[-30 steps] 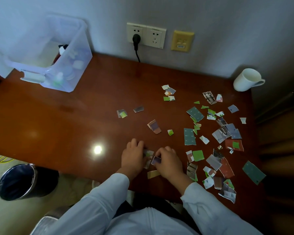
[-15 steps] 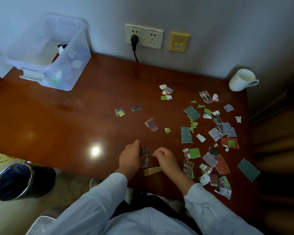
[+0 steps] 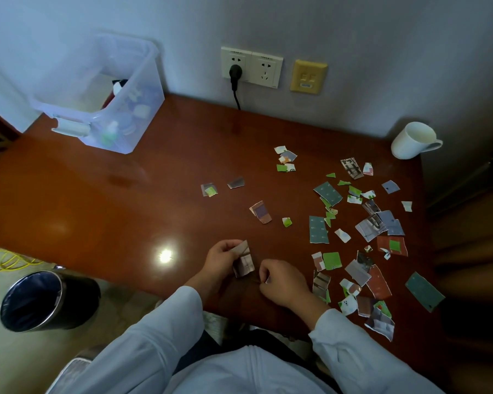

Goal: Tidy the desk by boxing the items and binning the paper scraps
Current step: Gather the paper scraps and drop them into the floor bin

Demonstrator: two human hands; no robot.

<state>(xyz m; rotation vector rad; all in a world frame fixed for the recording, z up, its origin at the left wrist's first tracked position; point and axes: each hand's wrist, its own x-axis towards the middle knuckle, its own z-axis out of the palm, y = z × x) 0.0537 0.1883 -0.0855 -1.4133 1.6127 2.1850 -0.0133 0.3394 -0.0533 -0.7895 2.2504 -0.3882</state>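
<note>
- Gripping a small stack of scraps (image 3: 243,261) in the left hand (image 3: 221,261), just above the desk's (image 3: 97,209) front edge.
- Curling the right hand (image 3: 282,284) just beside that stack; impossible to tell whether anything is pinched.
- Scattered over the desk's right half: loose scraps (image 3: 325,193).
- At back left, clear box (image 3: 154,89) holding items; on the floor at left, black bin (image 3: 80,300); at back right, white mug (image 3: 410,140).
</note>
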